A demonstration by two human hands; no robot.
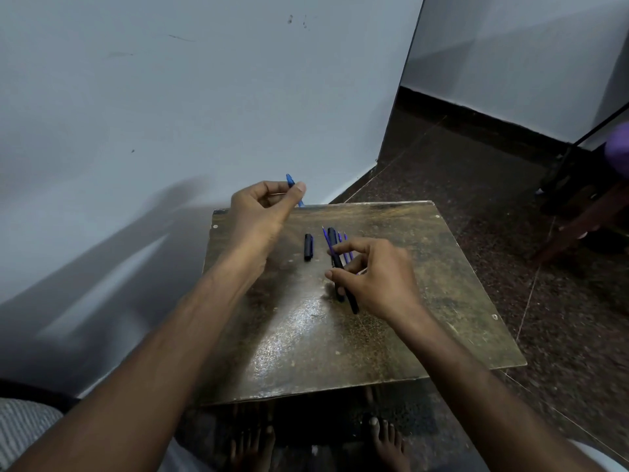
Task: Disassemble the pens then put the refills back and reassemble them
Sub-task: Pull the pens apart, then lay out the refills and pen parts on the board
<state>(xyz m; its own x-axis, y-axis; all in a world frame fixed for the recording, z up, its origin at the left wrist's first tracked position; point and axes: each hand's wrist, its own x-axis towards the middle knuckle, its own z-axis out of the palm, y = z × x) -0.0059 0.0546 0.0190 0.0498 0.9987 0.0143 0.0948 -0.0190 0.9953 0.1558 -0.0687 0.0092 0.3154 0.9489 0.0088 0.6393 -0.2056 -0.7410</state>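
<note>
My left hand is raised over the far left corner of the small wooden table, pinching a blue pen part between thumb and fingers. My right hand rests near the table's middle, fingers closed around a black pen barrel that points away from me. Several blue refills lie side by side under and just beyond its fingers. A short black pen cap lies alone to the left of them.
A pale wall stands close behind and to the left of the table. Dark speckled floor spreads to the right, with a dark wooden stool or stand at far right. My bare feet are under the table's near edge.
</note>
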